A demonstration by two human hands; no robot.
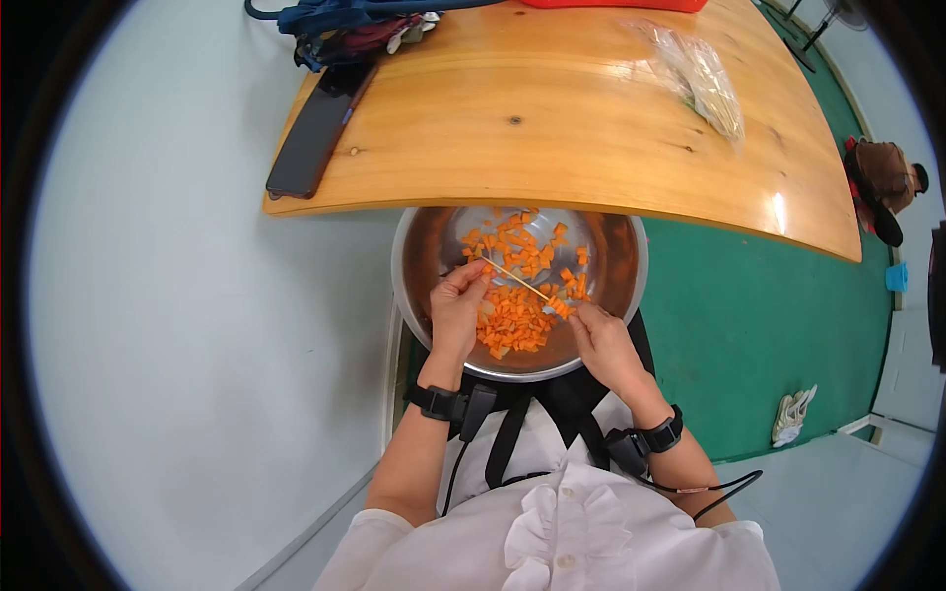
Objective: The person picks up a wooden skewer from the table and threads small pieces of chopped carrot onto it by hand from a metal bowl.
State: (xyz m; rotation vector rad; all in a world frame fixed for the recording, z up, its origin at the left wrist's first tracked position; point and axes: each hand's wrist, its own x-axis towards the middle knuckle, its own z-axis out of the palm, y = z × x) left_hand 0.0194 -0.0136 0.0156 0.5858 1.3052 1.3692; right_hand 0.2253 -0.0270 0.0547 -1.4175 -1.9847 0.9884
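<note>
Here the left hand (454,320) pinches one end of a thin, pale wooden stick (516,279), and the right hand (609,353) has its fingertips closed on small orange cubes (559,306) at the other, over a round silver metal bowl (398,271)! Threading looks in hand; any further push calls for a steady stick. One stick, one bowl, two hands, cubes too heaped to count.

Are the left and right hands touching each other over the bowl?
Apart. The head view shows a bare stretch of thin stick spanning the gap between the left hand and right hand.
</note>
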